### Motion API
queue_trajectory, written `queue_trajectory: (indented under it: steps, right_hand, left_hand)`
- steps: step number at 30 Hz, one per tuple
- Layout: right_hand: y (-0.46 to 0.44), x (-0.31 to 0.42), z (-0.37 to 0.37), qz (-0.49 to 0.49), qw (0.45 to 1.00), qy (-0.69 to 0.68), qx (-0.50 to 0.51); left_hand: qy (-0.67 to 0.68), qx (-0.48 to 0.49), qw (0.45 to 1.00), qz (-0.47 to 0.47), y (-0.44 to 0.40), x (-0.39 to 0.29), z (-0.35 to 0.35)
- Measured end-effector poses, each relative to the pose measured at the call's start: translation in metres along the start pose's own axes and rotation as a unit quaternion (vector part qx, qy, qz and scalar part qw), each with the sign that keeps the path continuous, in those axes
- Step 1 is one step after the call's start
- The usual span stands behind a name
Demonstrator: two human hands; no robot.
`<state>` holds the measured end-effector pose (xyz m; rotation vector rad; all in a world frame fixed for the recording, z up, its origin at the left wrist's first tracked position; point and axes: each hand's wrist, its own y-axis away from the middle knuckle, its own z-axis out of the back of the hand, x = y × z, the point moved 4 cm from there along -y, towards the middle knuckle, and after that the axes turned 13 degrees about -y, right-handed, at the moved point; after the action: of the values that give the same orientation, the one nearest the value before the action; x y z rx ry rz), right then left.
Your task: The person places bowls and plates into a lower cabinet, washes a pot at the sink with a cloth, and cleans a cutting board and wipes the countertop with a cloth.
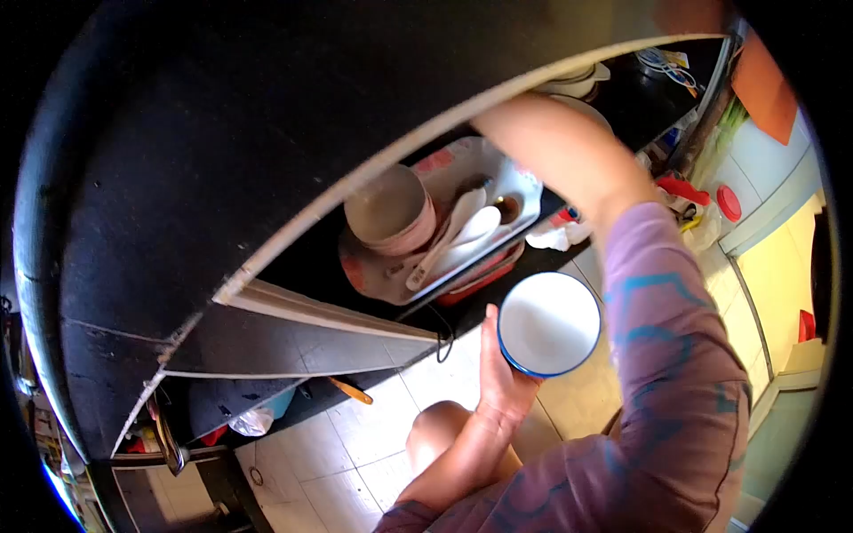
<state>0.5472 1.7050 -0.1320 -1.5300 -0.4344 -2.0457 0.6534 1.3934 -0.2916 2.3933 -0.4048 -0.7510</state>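
Note:
In my left hand (pixel 505 377) I hold a white bowl (pixel 551 324) with a blue rim, tilted so its bare inside faces me. The thumb lies along its left side and the other fingers are hidden beneath it. My right forearm (pixel 569 147) reaches into the cabinet, over a tray (pixel 366 277) with red patterns. The right hand itself is hidden behind the cabinet's edge. Stacked bowls (pixel 388 210) stand on the tray, beside white spoons (pixel 480 226) and a small dark round thing (pixel 506 209).
The dark cabinet top (pixel 222 133) has a pale front edge above the shelf. Below, a cabinet door (pixel 302 342) stands out over the tiled floor (pixel 355 435). At the right are a red lid (pixel 729 203) and plastic bags. A coiled cable (pixel 662 67) lies deeper in.

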Motion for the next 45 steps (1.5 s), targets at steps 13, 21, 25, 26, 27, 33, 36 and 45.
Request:
queue_trajectory:
  steps: [13, 21, 25, 26, 27, 33, 36, 45]
  right_hand:
    - [0.301, -0.106, 0.054, -0.263, 0.941, -0.037, 0.210]
    - [0.308, -0.152, 0.052, -0.321, 0.915, -0.238, 0.046]
    - [0.278, -0.137, 0.056, -0.288, 0.883, -0.359, 0.086]
    - [0.268, -0.134, 0.057, -0.285, 0.874, -0.384, 0.080]
    - [0.258, -0.131, 0.057, -0.281, 0.865, -0.409, 0.074]
    - [0.150, -0.110, 0.061, -0.185, 0.882, -0.428, -0.064]
    - [0.054, -0.126, 0.060, -0.157, 0.840, -0.512, -0.084]
    - [-0.082, -0.080, 0.029, 0.026, 0.813, -0.541, -0.213]
  left_hand:
    - [-0.023, 0.007, 0.999, -0.046, -0.028, -0.012, -0.012]
    - [-0.039, 0.035, 0.993, -0.106, -0.047, -0.006, 0.002]
    - [-0.038, 0.103, 0.976, -0.190, -0.043, -0.022, -0.007]
    - [-0.033, 0.100, 0.972, -0.212, -0.040, -0.025, -0.009]
    - [-0.028, 0.097, 0.967, -0.234, -0.038, -0.028, -0.011]
    - [-0.020, 0.058, 0.988, -0.140, -0.043, -0.014, 0.001]
    - [-0.023, 0.060, 0.989, -0.137, -0.041, -0.014, 0.003]
    - [-0.036, 0.039, 0.990, -0.131, -0.025, -0.041, 0.022]
